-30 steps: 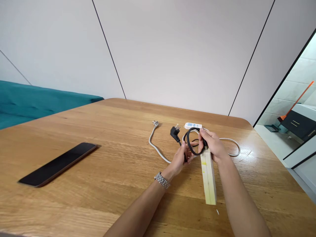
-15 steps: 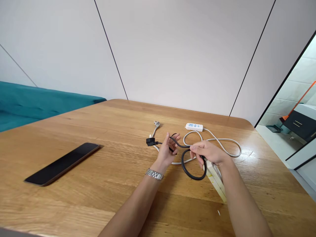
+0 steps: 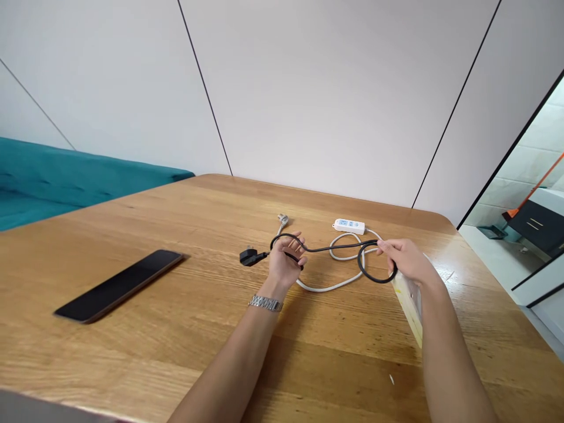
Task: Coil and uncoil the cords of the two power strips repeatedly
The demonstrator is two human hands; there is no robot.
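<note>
Hands have pulled apart since a second ago, the black plug (image 3: 252,256) carried left and the pale bar (image 3: 408,299) shifted right and tilted. Black cord (image 3: 324,249) now runs between both hands over the table (image 3: 198,352), one loop hanging by the right hand (image 3: 408,261), another around the left hand (image 3: 284,264). Right thumb and fingers pinch the cord; pale bar sits below, partly behind the forearm. Left palm faces up, fingers half curled with cord across it; can't tell if they grip firmly.

Handling, my judgement: cord light and bendy, springy enough to keep its coils; bar stiff, likely heavier, not fragile. Good holds: plug body for the end, both sides for the bar.

Count: 2 hands, 1 watch (image 3: 265,302) on left wrist, 1 black cord, 1 black plug, 1 pale bar, 1 white power strip (image 3: 349,226), 1 white cord (image 3: 328,289), 1 light grey plug (image 3: 282,220), 1 dark phone (image 3: 121,285), 1 white scrap (image 3: 392,379), 1 table.
</note>
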